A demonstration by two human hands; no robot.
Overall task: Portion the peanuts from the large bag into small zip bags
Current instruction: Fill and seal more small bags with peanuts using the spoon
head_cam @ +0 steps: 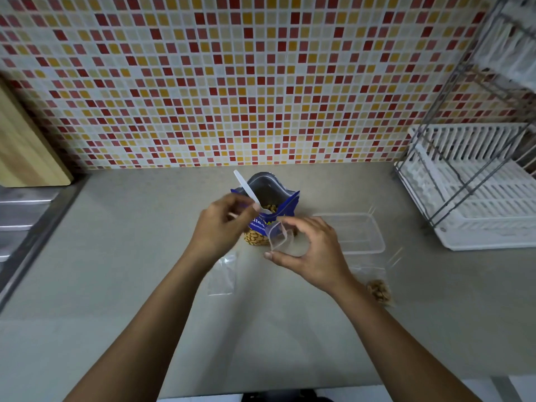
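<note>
A large blue peanut bag point(285, 206) stands open at the middle of the grey counter, peanuts showing inside and through its lower window. My left hand point(220, 227) grips a white plastic spoon point(246, 190) whose bowl sits in the bag's mouth. Just right of the bag, my right hand point(307, 250) holds a small clear zip bag point(278, 235) with its mouth open towards the spoon. An empty zip bag point(223, 274) lies flat under my left wrist. A zip bag holding peanuts point(378, 288) lies to the right of my right wrist.
A clear plastic container point(359, 233) sits right of the peanut bag. A white dish rack point(470, 198) on a metal frame fills the right end. A steel sink edge point(26, 216) and a wooden board point(26, 146) are at the left. The mosaic tile wall point(232, 82) stands behind.
</note>
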